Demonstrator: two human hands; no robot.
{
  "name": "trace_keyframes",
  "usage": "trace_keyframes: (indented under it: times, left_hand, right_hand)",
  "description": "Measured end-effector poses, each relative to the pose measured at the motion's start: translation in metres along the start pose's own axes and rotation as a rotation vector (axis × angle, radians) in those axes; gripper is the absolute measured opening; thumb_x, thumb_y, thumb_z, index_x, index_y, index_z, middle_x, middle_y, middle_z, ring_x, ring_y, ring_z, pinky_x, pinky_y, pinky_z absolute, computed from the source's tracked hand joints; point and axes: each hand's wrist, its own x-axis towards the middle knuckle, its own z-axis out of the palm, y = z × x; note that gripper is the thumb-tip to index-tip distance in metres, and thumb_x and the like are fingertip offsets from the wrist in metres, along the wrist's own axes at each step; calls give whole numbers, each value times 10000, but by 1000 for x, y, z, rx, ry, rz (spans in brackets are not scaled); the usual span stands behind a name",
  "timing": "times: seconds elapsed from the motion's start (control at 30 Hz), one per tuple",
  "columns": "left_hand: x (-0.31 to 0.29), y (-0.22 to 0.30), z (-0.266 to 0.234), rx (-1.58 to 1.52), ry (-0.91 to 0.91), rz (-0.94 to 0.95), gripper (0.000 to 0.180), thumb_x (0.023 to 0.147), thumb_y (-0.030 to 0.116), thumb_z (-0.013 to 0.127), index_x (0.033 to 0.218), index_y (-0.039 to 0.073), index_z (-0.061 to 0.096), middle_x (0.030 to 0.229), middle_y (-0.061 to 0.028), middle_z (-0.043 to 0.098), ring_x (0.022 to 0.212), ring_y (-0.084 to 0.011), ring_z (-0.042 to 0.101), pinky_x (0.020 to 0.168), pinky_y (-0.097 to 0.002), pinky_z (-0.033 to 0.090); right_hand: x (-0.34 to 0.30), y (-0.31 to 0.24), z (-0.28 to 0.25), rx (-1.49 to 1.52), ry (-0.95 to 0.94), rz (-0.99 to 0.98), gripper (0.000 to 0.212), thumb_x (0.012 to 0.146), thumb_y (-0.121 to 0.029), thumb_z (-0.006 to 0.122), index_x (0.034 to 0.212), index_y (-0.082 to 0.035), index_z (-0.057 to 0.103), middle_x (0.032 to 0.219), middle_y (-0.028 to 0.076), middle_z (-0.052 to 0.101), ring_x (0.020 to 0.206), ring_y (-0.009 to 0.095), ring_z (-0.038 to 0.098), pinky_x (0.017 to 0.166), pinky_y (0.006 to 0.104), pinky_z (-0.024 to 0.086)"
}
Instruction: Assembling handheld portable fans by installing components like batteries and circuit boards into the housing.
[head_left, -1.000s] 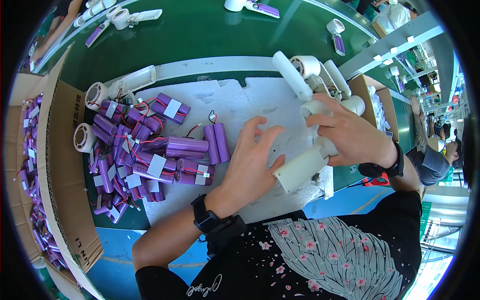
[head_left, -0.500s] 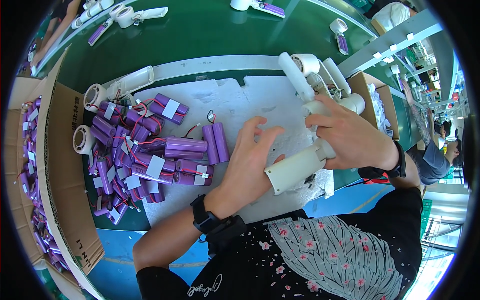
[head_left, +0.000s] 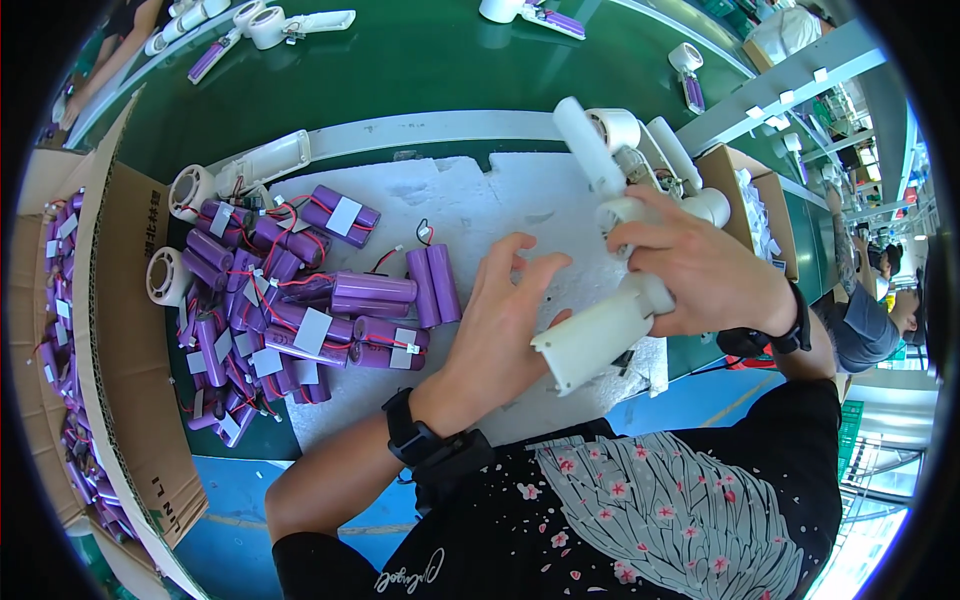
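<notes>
The right hand [head_left: 700, 265] is clamped on a white plastic casing [head_left: 600, 338], which slants over the near right part of a white foam sheet [head_left: 540, 210]; a long white piece [head_left: 585, 140] rises beyond its fingers, and whether the two are joined I cannot tell. The left hand [head_left: 492, 335] has its fingers apart and loosely curled, with the casing's lower end just beside it; its thumb is partly hidden, so contact there is unclear. Left of it, two upright purple cells [head_left: 432, 288] adjoin a heap of purple wired packs [head_left: 270, 310], flanked by a cardboard box [head_left: 140, 340]. White housings [head_left: 650, 150] crowd the far right corner, near a smaller box [head_left: 732, 195]. Beyond a pale rail [head_left: 420, 132], assemblies with round white heads [head_left: 268, 28] lie on the green bench [head_left: 420, 70].
</notes>
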Motion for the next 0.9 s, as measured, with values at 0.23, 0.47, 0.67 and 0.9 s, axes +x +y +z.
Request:
trace_keyframes:
  times: [0.23,0.47,0.67,0.9]
  left_hand:
    - [0,2,-1,-34,-12,-23,502,754,42,737,1211,51,529,1291,-242,405,1082,-415,491,925,-454,453]
    - [1,1,0,-7,-17,-8,512,753,45,744,1219,64,533,1297,-225,405,1068,-382,503,919,-437,456]
    - [-1,0,0,1,4,-4,538,734,30,760,1222,89,540,1306,-195,409,1033,-329,526,905,-405,462]
    - [0,3,-1,-18,-49,-50,590,691,5,764,1228,86,533,1317,-203,389,1120,-367,486,923,-423,460]
  right_hand:
    - [-20,-2,-28,-42,130,66,356,528,-179,827,802,-7,679,1129,57,584,1338,417,382,1013,474,446]
    - [-7,-5,1,-151,-40,17,366,559,-219,827,815,7,693,1140,51,593,1335,390,377,1030,466,436]
    - [-1,-7,4,-137,-79,94,378,589,-261,829,813,14,699,1132,47,590,1337,381,365,1053,456,414]
    - [-2,5,2,-71,-99,98,382,595,-273,837,804,16,699,1141,54,587,1347,384,351,1081,496,369]
